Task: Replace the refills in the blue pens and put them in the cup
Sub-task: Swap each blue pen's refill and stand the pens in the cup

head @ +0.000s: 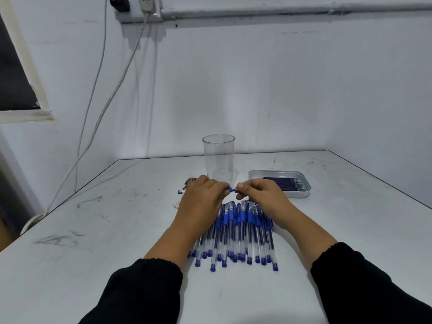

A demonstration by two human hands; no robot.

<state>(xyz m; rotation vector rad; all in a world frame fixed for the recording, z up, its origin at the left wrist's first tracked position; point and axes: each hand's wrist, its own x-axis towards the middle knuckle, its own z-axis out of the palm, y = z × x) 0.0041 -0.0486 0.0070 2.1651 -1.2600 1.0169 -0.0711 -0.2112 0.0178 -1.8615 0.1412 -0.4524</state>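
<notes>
- The left hand (203, 199) curls its fingers round a blue pen (229, 189), of which only the blue grip end shows past the fingertips; the rest of the barrel is hidden inside the hand.
- The right hand (261, 195) pinches the metal tip (236, 189) of that same pen between thumb and forefinger, so both hands meet just above the table.
- Both forearms come up from black sleeves (145, 291) at the bottom of the view.
- Under and between the wrists lies a pile of blue pens (236, 235), capped, roughly side by side, their blue end plugs pointing toward the person.
- A clear plastic cup (219, 157) stands upright just behind the hands, with no pen visible in it.
- To the right of the cup, near the right hand, sits a shallow grey tray (301, 194) holding dark refills (285, 183) laid together.
- A small blue cap piece (179, 192) lies on the table just left of the left hand, beside a small brownish patch (189, 181).
- The white table (93, 230) bears dark scuff marks.
- Behind it, white cables (102, 113) hang down the wall from a socket strip (140, 10) at the top left.
</notes>
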